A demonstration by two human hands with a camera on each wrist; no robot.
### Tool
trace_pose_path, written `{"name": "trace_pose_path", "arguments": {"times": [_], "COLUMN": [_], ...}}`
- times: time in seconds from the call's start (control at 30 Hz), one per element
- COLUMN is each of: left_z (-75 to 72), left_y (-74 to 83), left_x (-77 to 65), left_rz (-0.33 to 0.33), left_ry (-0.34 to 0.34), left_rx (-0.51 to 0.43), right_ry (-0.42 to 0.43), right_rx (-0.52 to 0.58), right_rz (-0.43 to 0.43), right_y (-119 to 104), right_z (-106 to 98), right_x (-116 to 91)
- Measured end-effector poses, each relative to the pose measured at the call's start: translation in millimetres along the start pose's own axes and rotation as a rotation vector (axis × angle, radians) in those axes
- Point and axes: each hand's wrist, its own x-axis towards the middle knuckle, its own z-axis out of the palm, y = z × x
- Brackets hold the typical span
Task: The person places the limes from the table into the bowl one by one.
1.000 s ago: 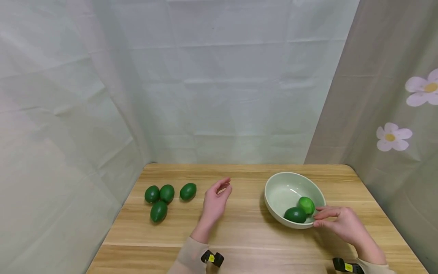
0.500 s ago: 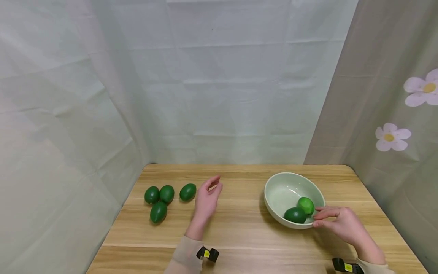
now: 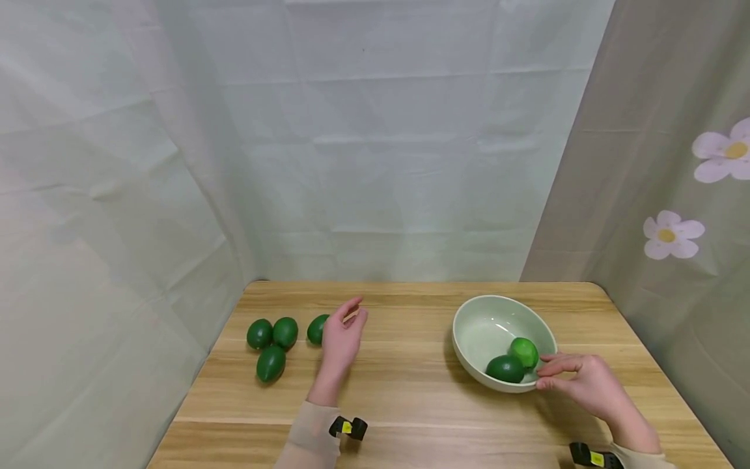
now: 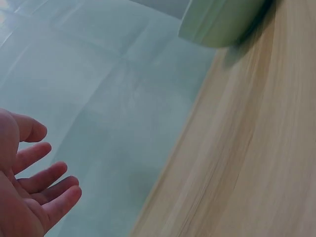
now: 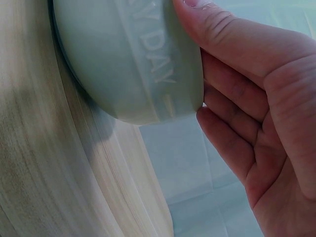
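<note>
At the right of the table, my right hand pinches the rim of a pale green bowl, thumb outside and fingers over the edge. The right wrist view shows the thumb against raised letters on the bowl. Inside lie a dark green oval fruit and a bright green lime-like fruit. My left hand holds nothing, its fingers loosely bent above the table. In the head view it partly covers a dark green oval fruit. The left wrist view shows the left hand's fingers spread apart.
Three more dark green oval fruits, one of them nearest the front, lie in a cluster at the table's left. The wooden table ends at a pale cloth backdrop. A flower-printed curtain hangs on the right.
My left hand has moved left, from the table's middle to the lone dark green oval fruit, now overlapping it. The right hand and the bowl have stayed in place.
</note>
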Motion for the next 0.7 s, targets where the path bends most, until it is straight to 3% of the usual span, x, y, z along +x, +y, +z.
{"name": "trace_pose_path", "arguments": {"times": [0.17,0.47,0.7], "left_z": [-7.0,-17.4,-24.8], "left_y": [-5.5,-7.3,-14.5], "left_x": [4.5,9.3,10.5], "left_rz": [0.020,-0.007,-0.036], "left_ry": [0.045,0.060,0.071], "left_rx": [0.061,0.065,0.112], "right_ry": [-0.005,-0.003,0.008], "right_rx": [-0.003,-0.008,0.011], "right_rz": [0.009,0.025,-0.009], "right_y": [0,1,1], "right_z": [0,1,3], "right_x": [0,-1,2]}}
